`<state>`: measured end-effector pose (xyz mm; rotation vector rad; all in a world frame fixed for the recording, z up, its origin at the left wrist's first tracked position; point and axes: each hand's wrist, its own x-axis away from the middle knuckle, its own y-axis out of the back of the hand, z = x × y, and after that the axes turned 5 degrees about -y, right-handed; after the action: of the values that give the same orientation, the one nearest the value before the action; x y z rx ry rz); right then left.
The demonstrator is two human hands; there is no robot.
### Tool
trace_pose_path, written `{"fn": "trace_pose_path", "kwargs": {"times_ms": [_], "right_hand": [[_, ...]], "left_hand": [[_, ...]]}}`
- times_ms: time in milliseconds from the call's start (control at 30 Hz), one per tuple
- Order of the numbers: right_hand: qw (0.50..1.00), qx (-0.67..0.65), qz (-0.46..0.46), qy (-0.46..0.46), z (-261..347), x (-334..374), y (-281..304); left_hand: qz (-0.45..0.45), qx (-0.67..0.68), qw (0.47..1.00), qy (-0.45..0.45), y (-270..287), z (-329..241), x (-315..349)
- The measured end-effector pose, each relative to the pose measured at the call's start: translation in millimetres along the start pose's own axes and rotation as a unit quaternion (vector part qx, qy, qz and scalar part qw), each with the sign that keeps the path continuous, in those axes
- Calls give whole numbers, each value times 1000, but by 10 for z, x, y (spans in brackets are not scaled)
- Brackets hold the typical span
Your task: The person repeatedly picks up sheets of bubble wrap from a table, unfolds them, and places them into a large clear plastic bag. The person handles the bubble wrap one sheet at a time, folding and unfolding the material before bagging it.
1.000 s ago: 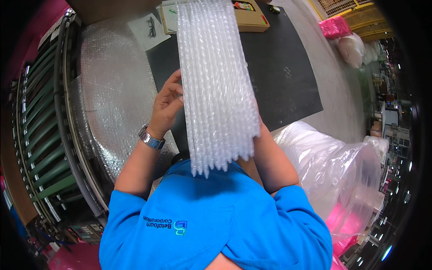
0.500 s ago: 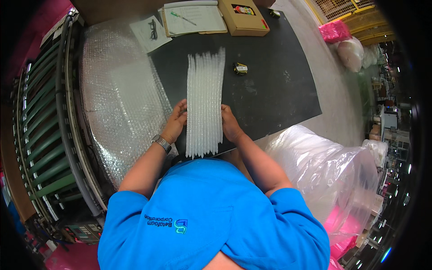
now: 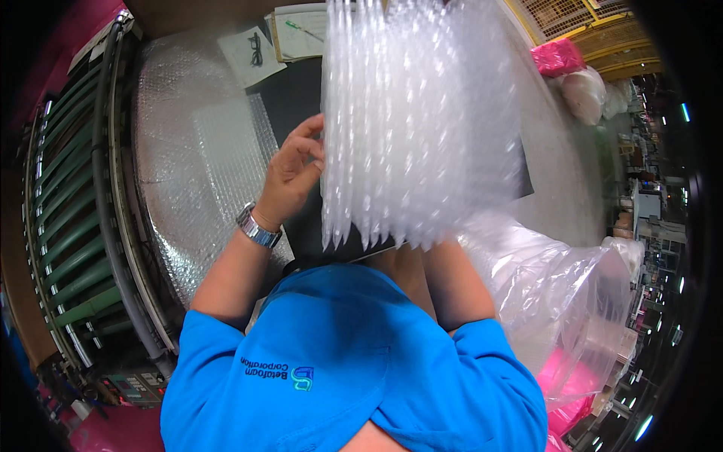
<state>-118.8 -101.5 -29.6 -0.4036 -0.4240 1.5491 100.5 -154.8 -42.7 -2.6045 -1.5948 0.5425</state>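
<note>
A fanned stack of clear bubble wrap pieces is raised above the black mat, its right part smeared by motion. My left hand, with a metal watch at the wrist, has its bent fingers and thumb closed at the stack's left edge. Behind the stack, my right hand is hidden. Only the right forearm shows, below the stack's lower right corner.
Larger bubble wrap sheets cover the table's left side. Eyeglasses lie on white paper, beside a notepad with a pen. A green roller conveyor stands left. Clear plastic wrapping bulges at right; a pink bundle sits farther back.
The bubble wrap stack has been lifted toward me and spread out to the right. My left hand has moved up with its edge. My right hand has gone out of sight behind it.
</note>
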Motion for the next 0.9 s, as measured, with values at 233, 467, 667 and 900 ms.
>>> {"fn": "trace_pose_path", "kwargs": {"times_ms": [233, 467, 667, 900], "right_hand": [[972, -60, -117, -193, -522, 199, 120], [978, -58, -74, -187, -661, 137, 354], [975, 110, -128, -145, -809, 237, 356], [959, 191, -52, -202, -107, 2, 139]], "left_hand": [[-65, 19, 992, 104, -13, 872, 496], [-54, 29, 995, 73, -8, 758, 351], [-20, 15, 987, 156, 8, 765, 391], [-20, 98, 959, 266, 8, 268, 113]]}}
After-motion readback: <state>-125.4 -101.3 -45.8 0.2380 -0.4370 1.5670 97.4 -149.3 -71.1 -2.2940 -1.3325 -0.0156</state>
